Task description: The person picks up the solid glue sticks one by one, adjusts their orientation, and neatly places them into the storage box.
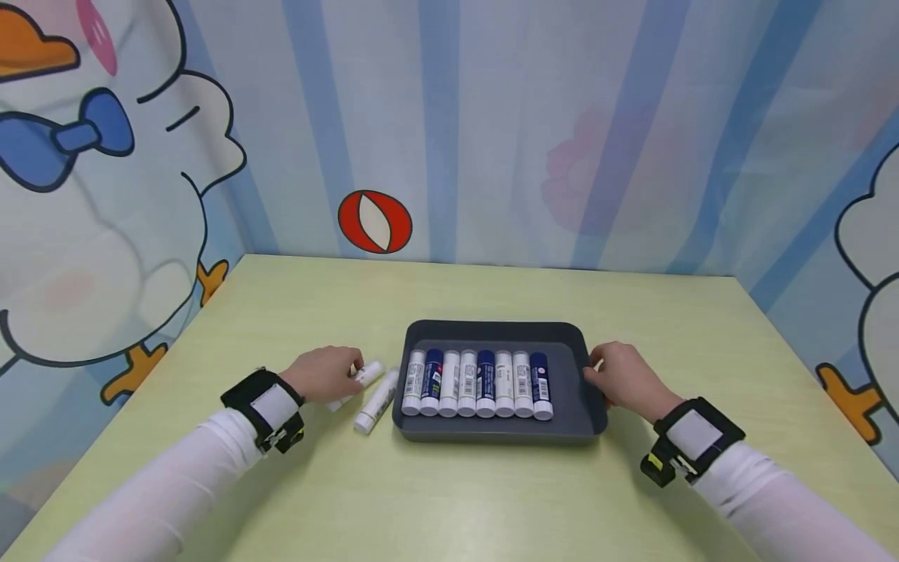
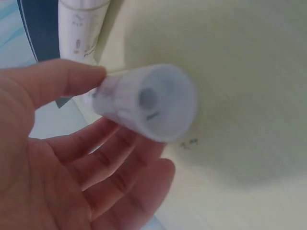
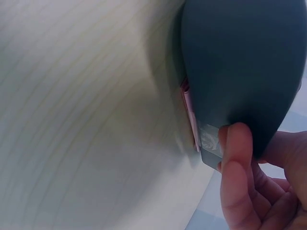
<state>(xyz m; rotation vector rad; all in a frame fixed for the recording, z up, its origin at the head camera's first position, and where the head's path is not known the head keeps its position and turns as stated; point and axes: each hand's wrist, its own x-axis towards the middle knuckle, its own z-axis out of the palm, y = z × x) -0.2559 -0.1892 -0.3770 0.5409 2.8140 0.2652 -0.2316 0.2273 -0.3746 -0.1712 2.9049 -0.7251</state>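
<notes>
My left hand (image 1: 319, 375) pinches a white glue stick (image 1: 368, 373) between thumb and fingers, left of the tray. In the left wrist view the hollow round end of this glue stick (image 2: 165, 103) faces the camera. A second white glue stick (image 1: 377, 400) lies slanted on the table, between that hand and the tray. The dark grey tray (image 1: 576, 390) holds a row of several white and blue glue sticks (image 1: 467, 382), side by side. At the tray's right rim, my right hand (image 1: 625, 378) grips the edge, thumb and fingers (image 3: 236, 158) on either side of it.
The pale yellow-green table (image 1: 492, 499) runs back to a striped blue cloth wall (image 1: 485, 140) with cartoon prints. A thin pink-edged thing (image 3: 191, 117) shows beside the tray's underside in the right wrist view.
</notes>
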